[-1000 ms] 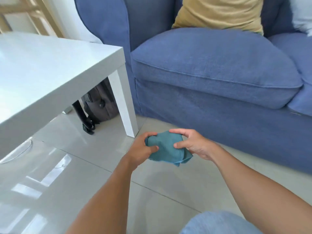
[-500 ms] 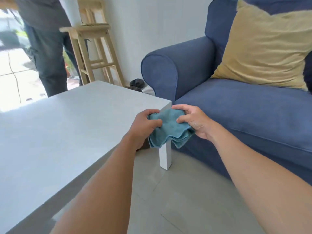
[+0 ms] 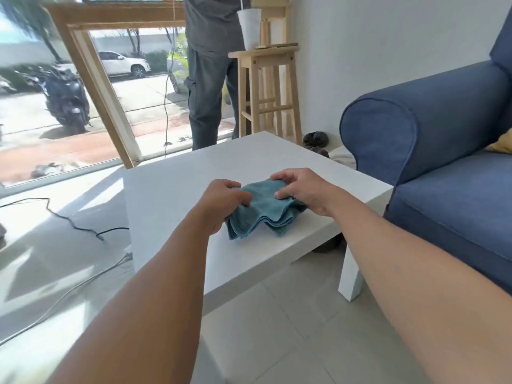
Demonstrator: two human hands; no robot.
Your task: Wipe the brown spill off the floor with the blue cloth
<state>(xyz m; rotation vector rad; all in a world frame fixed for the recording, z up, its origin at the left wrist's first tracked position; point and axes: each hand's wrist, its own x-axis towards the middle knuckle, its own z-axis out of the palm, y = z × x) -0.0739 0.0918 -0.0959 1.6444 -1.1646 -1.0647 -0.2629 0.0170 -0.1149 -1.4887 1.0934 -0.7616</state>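
Observation:
The blue cloth point(image 3: 263, 210), folded into several layers, rests on the near corner of the white coffee table point(image 3: 177, 187). My left hand point(image 3: 221, 202) grips its left side with curled fingers. At its right side my right hand point(image 3: 300, 189) pinches the top fold between thumb and fingers. No brown spill shows on the pale tiled floor point(image 3: 291, 328) in this view.
A blue sofa point(image 3: 432, 139) stands at the right, close to the table. A person point(image 3: 210, 70) stands by a wooden stool point(image 3: 267, 87) with a white cup point(image 3: 250, 27) behind the table. Black cables point(image 3: 72, 223) run across the floor at the left, near the glass door.
The cloth has gone from above the floor by the sofa up onto the table corner, still in both hands. My view has lifted and turned left toward the door.

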